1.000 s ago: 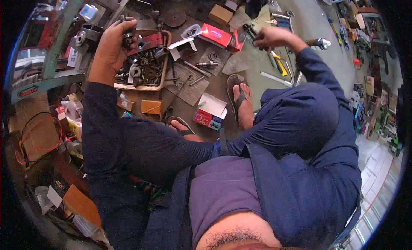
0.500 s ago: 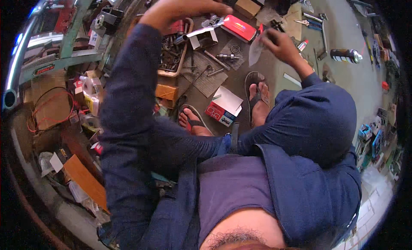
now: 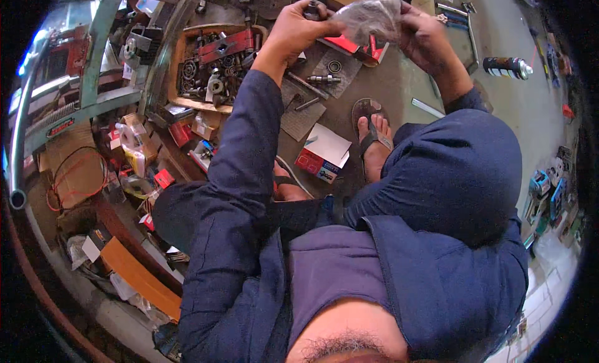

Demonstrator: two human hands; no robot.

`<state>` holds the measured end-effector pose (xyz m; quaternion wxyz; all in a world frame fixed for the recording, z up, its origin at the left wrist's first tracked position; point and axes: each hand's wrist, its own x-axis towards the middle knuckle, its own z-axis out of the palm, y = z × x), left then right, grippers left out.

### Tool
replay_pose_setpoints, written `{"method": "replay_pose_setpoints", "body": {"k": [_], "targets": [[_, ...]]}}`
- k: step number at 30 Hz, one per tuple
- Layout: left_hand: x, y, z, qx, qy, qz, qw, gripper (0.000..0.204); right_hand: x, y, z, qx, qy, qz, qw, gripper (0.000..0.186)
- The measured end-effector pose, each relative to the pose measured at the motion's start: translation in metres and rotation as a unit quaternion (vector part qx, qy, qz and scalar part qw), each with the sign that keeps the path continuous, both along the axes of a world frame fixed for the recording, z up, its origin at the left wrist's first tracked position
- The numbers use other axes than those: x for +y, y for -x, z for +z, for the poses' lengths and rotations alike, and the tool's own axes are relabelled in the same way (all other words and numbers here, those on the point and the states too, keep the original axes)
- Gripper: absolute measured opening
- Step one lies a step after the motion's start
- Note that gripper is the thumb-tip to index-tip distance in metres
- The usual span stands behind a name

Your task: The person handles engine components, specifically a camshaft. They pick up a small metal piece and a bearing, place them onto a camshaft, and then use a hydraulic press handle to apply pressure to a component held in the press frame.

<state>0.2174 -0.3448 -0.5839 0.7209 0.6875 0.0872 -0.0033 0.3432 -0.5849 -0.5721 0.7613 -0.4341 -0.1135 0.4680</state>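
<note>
My left hand (image 3: 293, 32) is closed around a dark metal part (image 3: 313, 11) at the top middle, its thumb against a crumpled clear plastic bag (image 3: 368, 17). My right hand (image 3: 425, 38) pinches that bag by its right side. Under the bag lies an open red box (image 3: 374, 54), partly hidden. Just left of my left hand is a plastic tray (image 3: 176, 98) full of metal parts, with a red tool (image 3: 231, 45) across them. Below my hands, a bearing ring (image 3: 334, 67) and a short shaft (image 3: 324, 78) lie on a piece of plastic.
A red-and-white box (image 3: 319, 157) stands between my feet. A spray can (image 3: 505, 67) lies at right among tools. A green metal frame (image 3: 93, 98) with a long pipe (image 3: 25, 151) runs along the left, above cardboard and packaging. More parts (image 3: 546, 188) crowd the far right.
My left hand has moved rightward from above the tray, metal part in it. My right hand picked up the plastic bag and raised it, so the two hands now meet at the bag.
</note>
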Motion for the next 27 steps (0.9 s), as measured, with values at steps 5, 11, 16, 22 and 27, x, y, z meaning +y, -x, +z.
{"method": "replay_pose_setpoints", "body": {"k": [5,11,16,22,27], "targets": [[0.0,-0.002,0.01,0.023,0.083,0.061,0.994,0.02,-0.004,0.008,-0.039,-0.057,0.117,-0.019,0.991,0.041],[-0.01,-0.01,0.008,-0.005,0.011,0.114,0.993,0.024,-0.005,0.021,-0.038,0.055,0.053,0.009,0.997,0.034],[-0.012,0.001,0.009,0.06,0.187,0.09,0.976,0.018,-0.007,0.026,-0.03,0.104,0.036,-0.012,0.994,0.038],[-0.018,0.004,0.003,0.108,-0.006,0.02,0.994,0.03,-0.008,0.03,-0.021,0.106,0.074,-0.032,0.991,0.046],[-0.013,0.001,0.042,-0.018,-0.168,-0.017,0.985,0.027,-0.014,0.031,-0.069,0.102,-0.172,0.066,0.978,0.054]]}}
